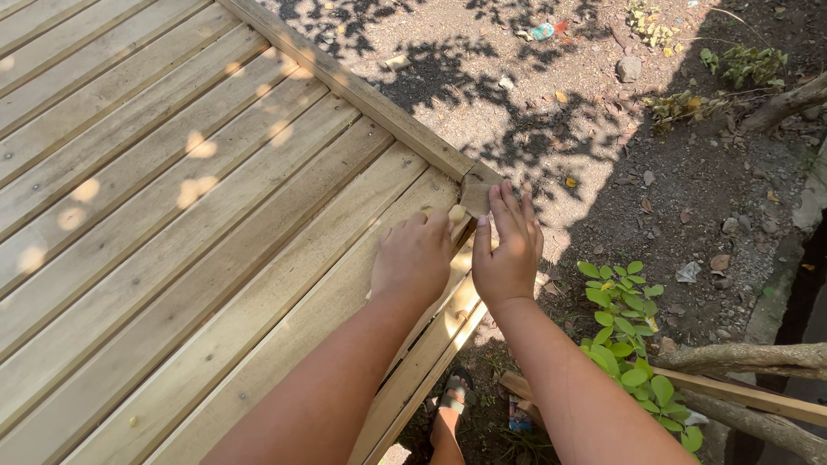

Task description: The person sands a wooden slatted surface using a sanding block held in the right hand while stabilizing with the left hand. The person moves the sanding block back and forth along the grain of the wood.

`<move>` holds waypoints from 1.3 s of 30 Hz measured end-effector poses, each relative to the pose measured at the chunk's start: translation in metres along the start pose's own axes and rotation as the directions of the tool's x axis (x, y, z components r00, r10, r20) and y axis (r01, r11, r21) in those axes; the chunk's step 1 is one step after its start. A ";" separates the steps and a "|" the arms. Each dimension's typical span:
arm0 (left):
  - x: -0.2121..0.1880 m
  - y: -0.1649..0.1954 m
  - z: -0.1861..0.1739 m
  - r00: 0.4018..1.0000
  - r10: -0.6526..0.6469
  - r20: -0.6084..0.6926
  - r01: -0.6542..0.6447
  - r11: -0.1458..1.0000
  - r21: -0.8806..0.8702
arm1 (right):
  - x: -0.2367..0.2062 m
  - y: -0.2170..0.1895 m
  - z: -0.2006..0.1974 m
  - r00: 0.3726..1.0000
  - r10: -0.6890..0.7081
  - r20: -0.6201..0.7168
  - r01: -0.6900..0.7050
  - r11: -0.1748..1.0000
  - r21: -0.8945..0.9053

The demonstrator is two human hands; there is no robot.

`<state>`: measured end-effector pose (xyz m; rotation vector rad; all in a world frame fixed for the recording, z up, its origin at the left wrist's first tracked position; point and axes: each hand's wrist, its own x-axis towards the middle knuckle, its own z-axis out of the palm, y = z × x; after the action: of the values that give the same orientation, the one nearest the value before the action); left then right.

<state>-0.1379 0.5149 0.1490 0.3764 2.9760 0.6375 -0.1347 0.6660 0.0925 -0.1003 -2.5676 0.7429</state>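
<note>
Over the slatted wooden deck, at its far right corner, the left hand curls closed on the edge board while the right hand presses open fingers flat on a sandpaper piece.

Green leafy plant, gray stone and dry branch on shaded dirt ground.

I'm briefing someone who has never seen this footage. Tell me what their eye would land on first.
First, the two bare arms reaching up the middle, with the left hand and right hand pressed side by side at the corner of a slatted wooden platform, the right fingers on a small brown piece. Next, the bright green leafy plant on the shaded dirt at lower right.
</note>
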 end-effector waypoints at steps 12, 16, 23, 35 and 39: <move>-0.199 -0.120 -0.022 0.972 -0.233 0.017 0.231 0.970 0.075 | -0.002 -0.001 -0.002 0.995 0.082 0.062 -0.086 0.994 0.072; -0.102 -0.052 -0.020 0.996 -0.066 0.059 0.066 0.998 0.002 | -0.003 0.001 0.002 0.996 0.082 0.043 -0.086 0.991 0.098; 0.017 0.007 0.005 0.995 0.038 -0.093 -0.038 0.999 0.005 | -0.002 0.005 0.005 0.997 0.065 0.035 -0.066 0.997 0.042; -0.300 -0.250 -0.012 0.989 0.028 -0.145 -0.024 0.999 0.028 | -0.016 -0.030 0.027 0.970 0.240 0.034 -0.242 0.969 0.044; -0.301 -0.300 -0.002 0.916 0.201 -0.348 -0.194 0.979 0.056 | -0.014 -0.034 0.026 0.945 0.313 0.092 -0.308 0.949 -0.068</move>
<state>0.0857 0.1725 0.0336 0.6349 3.3140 0.7675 -0.1320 0.6218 0.0854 -0.5078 -2.7023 0.8111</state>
